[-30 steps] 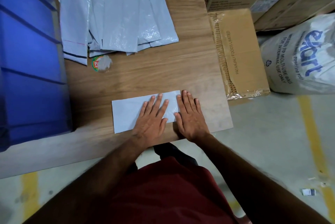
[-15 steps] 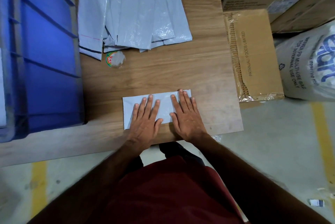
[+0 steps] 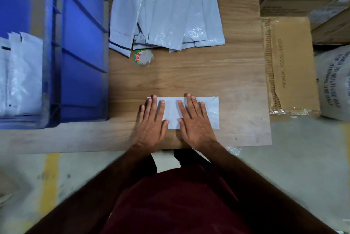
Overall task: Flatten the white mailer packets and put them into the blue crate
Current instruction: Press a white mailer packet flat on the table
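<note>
White plastic mailer packet [image 3: 210, 112], flat on the wooden bench [image 3: 208, 74] near its front edge, long axis running left to right. Pinned under both palms: left hand [image 3: 151, 120] over the packet's left end, right hand [image 3: 195, 122] just right of its middle, each grip spread open, fingers splayed and pressing down, pinching nothing. Right end of the packet bare and lightly crinkled (probably the last stretch to smooth).

Blue crate [image 3: 81, 48] off to the left of the packet, standing on the bench, its near wall rising between the two; left hand the nearer one, so likely a lift and a leftward carry over that wall. Inside the crate, white packets [image 3: 22, 74] already stacked.

Further back on the bench, a loose fan of unflattened mailers [image 3: 166, 12], well apart from the hands, with a small round sticker [image 3: 143, 57] at its front edge. Bare wood between packet and crate, nothing else in the way. Cardboard box [image 3: 291, 63] beside the bench on the right, a printed sack [image 3: 333, 82] beyond it.
</note>
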### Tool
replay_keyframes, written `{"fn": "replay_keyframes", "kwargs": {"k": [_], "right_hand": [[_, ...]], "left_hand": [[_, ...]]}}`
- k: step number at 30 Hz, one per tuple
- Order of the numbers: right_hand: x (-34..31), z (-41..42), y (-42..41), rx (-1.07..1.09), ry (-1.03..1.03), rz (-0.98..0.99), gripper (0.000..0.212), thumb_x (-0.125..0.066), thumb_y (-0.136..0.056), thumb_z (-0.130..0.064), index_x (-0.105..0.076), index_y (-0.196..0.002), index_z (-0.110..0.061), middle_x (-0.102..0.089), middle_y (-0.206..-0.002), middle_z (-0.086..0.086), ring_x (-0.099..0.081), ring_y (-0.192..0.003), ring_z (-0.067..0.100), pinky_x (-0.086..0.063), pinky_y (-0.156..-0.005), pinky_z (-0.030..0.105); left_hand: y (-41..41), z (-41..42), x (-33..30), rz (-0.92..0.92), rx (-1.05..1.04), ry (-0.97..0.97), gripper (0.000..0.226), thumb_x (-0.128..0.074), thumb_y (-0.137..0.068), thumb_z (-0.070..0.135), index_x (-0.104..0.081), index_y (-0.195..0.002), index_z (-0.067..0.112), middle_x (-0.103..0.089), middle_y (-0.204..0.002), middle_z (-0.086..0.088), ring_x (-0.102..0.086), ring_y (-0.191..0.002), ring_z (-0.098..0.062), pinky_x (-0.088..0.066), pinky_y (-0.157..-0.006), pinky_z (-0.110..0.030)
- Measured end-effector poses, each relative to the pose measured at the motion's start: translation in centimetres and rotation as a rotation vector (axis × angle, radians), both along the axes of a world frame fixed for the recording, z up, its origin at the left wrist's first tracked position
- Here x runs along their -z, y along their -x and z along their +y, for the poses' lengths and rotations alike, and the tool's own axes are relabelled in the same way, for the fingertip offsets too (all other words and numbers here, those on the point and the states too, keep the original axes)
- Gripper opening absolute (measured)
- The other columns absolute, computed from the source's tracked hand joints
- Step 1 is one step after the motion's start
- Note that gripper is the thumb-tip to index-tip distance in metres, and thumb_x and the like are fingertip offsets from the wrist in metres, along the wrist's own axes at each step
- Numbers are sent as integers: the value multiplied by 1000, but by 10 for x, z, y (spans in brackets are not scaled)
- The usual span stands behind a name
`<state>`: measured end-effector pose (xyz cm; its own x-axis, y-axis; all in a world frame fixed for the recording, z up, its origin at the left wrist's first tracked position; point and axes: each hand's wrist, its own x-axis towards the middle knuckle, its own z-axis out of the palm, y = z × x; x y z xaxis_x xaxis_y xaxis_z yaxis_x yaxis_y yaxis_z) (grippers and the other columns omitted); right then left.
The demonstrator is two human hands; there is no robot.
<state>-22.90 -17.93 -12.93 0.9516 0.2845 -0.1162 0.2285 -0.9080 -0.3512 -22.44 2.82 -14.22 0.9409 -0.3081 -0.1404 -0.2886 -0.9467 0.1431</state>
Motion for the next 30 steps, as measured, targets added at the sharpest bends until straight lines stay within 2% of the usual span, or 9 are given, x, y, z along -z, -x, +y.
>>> {"fn": "replay_keyframes", "kwargs": {"k": [6, 9, 14, 18, 24, 27, 30], "right_hand": [[4, 8, -1, -6, 53, 23, 64, -31, -105, -36, -15, -163, -14, -2, -170, 16, 1, -157, 30, -9, -126, 54], [6, 14, 0, -101, 75, 11, 63, -33, -104, -35, -19, -162, -14, -4, -169, 18, -1, -157, 31, -11, -125, 55], [3, 16, 0, -116, 83, 55, 63, -30, -104, -36, -17, -163, -15, -3, -170, 16, -1, -158, 29, -13, -124, 54], [-13, 1, 2, -139, 25, 36, 63, -35, -106, -35, -15, -163, -17, -3, -170, 16, 2, -158, 28, -9, -126, 54], [-19, -27, 29, -19, 65, 73, 80, -49, -98, -43, -12, -163, -14, -2, -170, 14, 1, -158, 29, -11, -125, 54], [-21, -23, 26, 10, 123, 101, 79, -43, -92, -36, -16, -162, -13, -7, -169, 17, -9, -157, 32, -19, -124, 55], [-27, -17, 19, 37, 180, 144, 78, -30, -87, -32, -23, -161, -8, -17, -167, 20, -22, -154, 35, -28, -119, 56]], "left_hand": [[-2, 19, 2, 59, 59, -3, 74, -20, -104, 59, -18, -162, 12, -8, -169, -15, -6, -157, -28, -15, -125, -48], [2, 30, 1, 54, 88, 0, 82, -25, -102, 64, -18, -161, 9, -5, -169, -18, -3, -157, -29, -11, -126, -47], [-3, 45, -6, 49, 222, -65, 92, -32, -98, 72, -13, -162, 9, -2, -169, -18, 0, -157, -31, -11, -126, -50], [-10, 33, -11, -25, 391, -99, 78, -28, -105, 60, -10, -162, 10, -1, -169, -16, -3, -157, -31, -18, -124, -49], [-20, 19, -7, -99, 557, -117, 63, -28, -109, 45, -18, -162, 12, -15, -167, -18, -17, -155, -35, -25, -123, -46], [-27, 19, -19, -123, 610, -131, 61, -33, -107, 41, -30, -158, 8, -28, -162, -23, -31, -150, -37, -27, -122, -45], [-32, 18, -32, -96, 627, -107, 60, -32, -103, 37, -40, -153, 4, -38, -156, -26, -42, -143, -38, -19, -121, -42]]}}
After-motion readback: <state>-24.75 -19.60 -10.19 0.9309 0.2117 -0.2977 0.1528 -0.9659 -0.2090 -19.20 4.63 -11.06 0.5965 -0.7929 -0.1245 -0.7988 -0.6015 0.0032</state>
